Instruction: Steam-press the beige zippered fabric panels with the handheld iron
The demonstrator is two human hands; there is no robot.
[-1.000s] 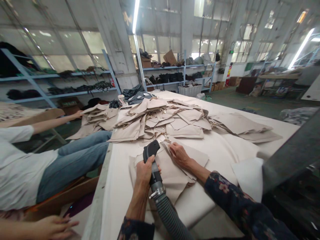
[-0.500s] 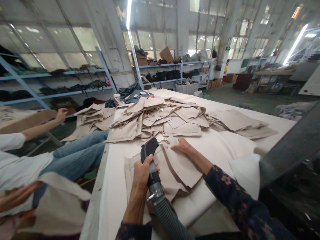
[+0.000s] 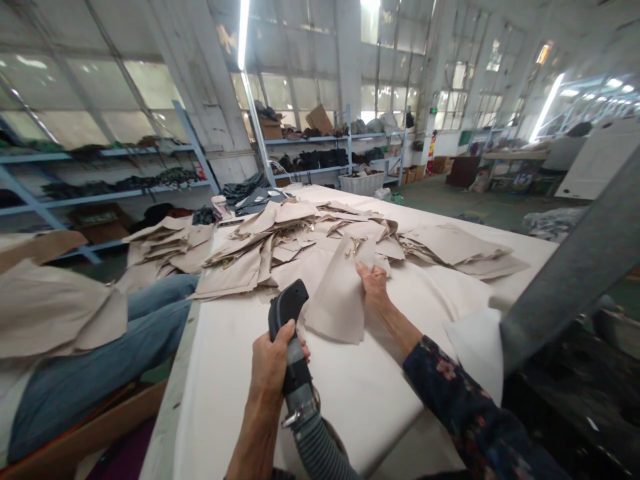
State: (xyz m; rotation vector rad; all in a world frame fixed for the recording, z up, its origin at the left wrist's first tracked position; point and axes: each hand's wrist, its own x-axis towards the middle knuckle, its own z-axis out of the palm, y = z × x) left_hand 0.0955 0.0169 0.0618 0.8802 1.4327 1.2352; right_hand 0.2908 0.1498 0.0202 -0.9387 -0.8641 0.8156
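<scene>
My left hand (image 3: 273, 363) grips a black suction nozzle (image 3: 287, 320) on a grey ribbed hose (image 3: 320, 450), held upright over the white table cover (image 3: 240, 373). My right hand (image 3: 373, 283) holds a beige cut fabric piece (image 3: 337, 297) by its upper right edge, lifted off the table in front of the nozzle. A small metal fitting shows at the top of that piece. Behind it lies a heap of beige fabric pieces (image 3: 280, 243) spread across the table.
A person in jeans (image 3: 100, 360) sits at the table's left edge, with beige fabric (image 3: 55, 307) held over the lap. A second stack of pieces (image 3: 165, 243) lies at the far left. A grey slanted beam (image 3: 570, 267) crosses the right. Blue shelves (image 3: 310, 143) stand behind.
My right hand has picked one beige piece up off the table; the pieces that lay under my hands are gone from there. The person at left has pulled fabric over their lap.
</scene>
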